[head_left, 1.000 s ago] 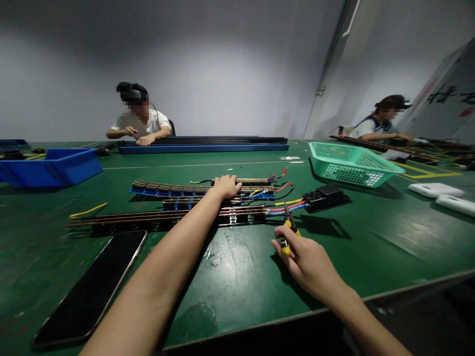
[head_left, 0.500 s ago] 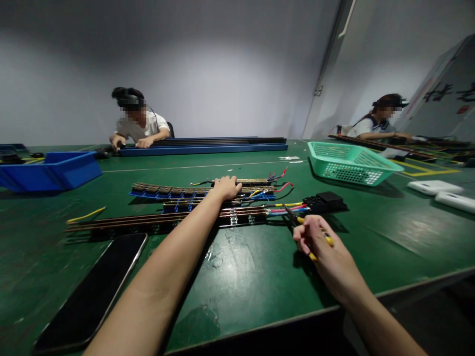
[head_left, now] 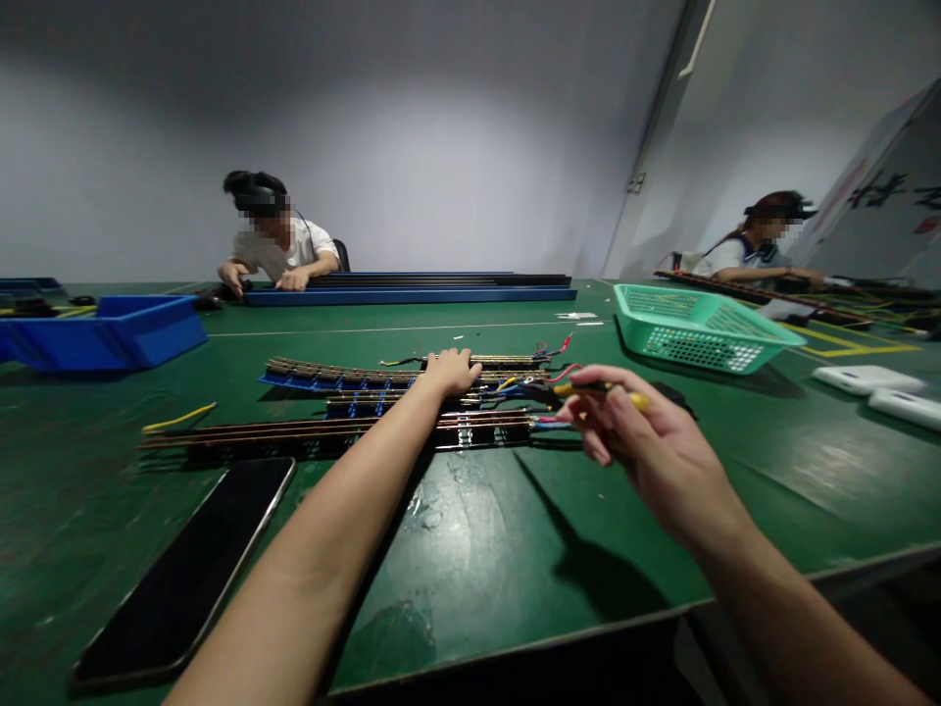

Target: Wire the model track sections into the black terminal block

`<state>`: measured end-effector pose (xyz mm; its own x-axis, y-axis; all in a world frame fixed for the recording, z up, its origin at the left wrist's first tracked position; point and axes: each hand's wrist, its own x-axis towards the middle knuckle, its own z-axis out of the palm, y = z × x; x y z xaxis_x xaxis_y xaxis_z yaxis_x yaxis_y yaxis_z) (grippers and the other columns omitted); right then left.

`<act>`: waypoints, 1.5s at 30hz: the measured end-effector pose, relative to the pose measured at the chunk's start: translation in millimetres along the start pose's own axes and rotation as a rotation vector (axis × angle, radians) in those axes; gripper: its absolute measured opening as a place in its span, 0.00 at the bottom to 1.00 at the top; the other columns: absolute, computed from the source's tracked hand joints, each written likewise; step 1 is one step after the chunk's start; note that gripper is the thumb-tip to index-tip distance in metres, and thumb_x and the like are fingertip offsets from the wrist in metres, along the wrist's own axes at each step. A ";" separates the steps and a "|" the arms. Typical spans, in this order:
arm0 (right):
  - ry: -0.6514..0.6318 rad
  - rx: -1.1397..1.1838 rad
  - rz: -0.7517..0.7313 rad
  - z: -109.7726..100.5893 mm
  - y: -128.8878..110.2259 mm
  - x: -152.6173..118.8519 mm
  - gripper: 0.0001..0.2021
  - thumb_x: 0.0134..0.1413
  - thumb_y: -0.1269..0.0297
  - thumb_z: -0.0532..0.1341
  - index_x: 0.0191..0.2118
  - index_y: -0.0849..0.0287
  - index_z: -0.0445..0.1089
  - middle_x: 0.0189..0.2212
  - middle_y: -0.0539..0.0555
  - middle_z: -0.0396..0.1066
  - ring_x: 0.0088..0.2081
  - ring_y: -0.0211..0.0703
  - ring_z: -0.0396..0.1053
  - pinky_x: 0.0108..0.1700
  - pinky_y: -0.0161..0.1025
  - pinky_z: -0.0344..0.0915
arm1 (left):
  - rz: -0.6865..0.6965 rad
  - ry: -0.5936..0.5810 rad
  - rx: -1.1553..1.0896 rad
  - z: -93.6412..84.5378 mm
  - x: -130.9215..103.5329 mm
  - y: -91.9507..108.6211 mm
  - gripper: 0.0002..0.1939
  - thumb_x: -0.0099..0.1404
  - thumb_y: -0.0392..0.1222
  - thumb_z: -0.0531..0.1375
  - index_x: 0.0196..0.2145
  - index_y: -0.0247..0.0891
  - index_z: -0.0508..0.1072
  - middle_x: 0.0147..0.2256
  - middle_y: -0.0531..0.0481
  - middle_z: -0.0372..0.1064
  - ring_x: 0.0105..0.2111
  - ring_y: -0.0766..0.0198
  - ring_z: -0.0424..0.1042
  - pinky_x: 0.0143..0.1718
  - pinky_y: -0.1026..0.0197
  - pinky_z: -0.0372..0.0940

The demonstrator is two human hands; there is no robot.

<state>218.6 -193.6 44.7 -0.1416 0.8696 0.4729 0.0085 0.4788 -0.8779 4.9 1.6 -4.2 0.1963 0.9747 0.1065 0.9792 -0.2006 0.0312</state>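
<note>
My left hand (head_left: 450, 373) lies with its fingers spread over the blue-based rail strips (head_left: 316, 375) at the middle of the table. Closer to me is a long dark strip with copper-coloured rails (head_left: 294, 431), with red and blue wires at its right end. My right hand (head_left: 632, 422) is closed round pliers with yellow handles (head_left: 577, 389), raised above the wire ends. The pliers' dark jaws point left, over the right ends of the strips. Part of a black block is hidden behind my right hand.
A phone (head_left: 195, 569) lies at the near left, a blue bin (head_left: 147, 338) behind it. The green basket (head_left: 698, 338) stands at the right, near white devices (head_left: 867, 379). Two people sit beyond, one behind long blue channels (head_left: 412, 295).
My right hand has risen and turned, lifting the pliers from beside the near strip's wires to above them. My left hand has stayed on the strips.
</note>
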 end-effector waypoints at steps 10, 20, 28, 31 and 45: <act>0.001 0.155 0.270 8.4 16.5 92.7 0.20 0.55 0.47 0.64 0.41 0.60 0.68 0.26 0.50 0.73 0.13 0.26 0.50 0.14 0.30 0.45 | 0.004 -0.006 -0.014 -4.9 -4.6 1.7 0.26 0.73 0.56 0.44 0.57 0.38 0.65 0.57 0.36 0.66 0.57 0.46 0.65 0.56 0.42 0.56; -0.057 0.116 0.113 16.6 34.4 74.7 0.22 0.55 0.44 0.62 0.44 0.58 0.66 0.28 0.48 0.71 0.15 0.27 0.51 0.16 0.31 0.45 | -0.008 -0.008 -0.013 -5.8 -4.9 3.5 0.26 0.73 0.56 0.44 0.58 0.38 0.65 0.58 0.36 0.66 0.57 0.45 0.65 0.56 0.42 0.56; -0.483 -0.615 -0.337 34.8 59.6 56.1 0.12 0.63 0.57 0.58 0.45 0.59 0.72 0.25 0.51 0.71 0.25 0.37 0.64 0.30 0.35 0.56 | -0.004 -0.018 0.001 -4.3 -3.0 2.3 0.26 0.73 0.55 0.44 0.57 0.36 0.66 0.57 0.34 0.65 0.57 0.45 0.65 0.55 0.42 0.57; -0.650 -0.877 -0.434 39.6 61.2 45.9 0.12 0.61 0.60 0.60 0.46 0.59 0.74 0.27 0.54 0.74 0.26 0.40 0.66 0.28 0.36 0.52 | -0.003 -0.008 0.001 -2.2 -0.8 1.2 0.26 0.73 0.56 0.44 0.57 0.37 0.66 0.57 0.35 0.66 0.57 0.45 0.65 0.55 0.43 0.57; 0.271 0.135 0.092 -31.0 27.1 95.6 0.20 0.52 0.45 0.63 0.40 0.58 0.68 0.26 0.50 0.72 0.13 0.26 0.47 0.14 0.31 0.41 | 0.000 -0.004 0.012 1.3 2.3 -1.5 0.26 0.73 0.56 0.43 0.57 0.39 0.66 0.57 0.37 0.66 0.56 0.47 0.66 0.55 0.44 0.57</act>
<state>235.9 -93.7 68.5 0.1224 0.9178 0.3777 -0.1247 0.3918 -0.9116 4.0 4.2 -5.3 0.1962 0.9752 0.1029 0.9798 -0.1992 0.0196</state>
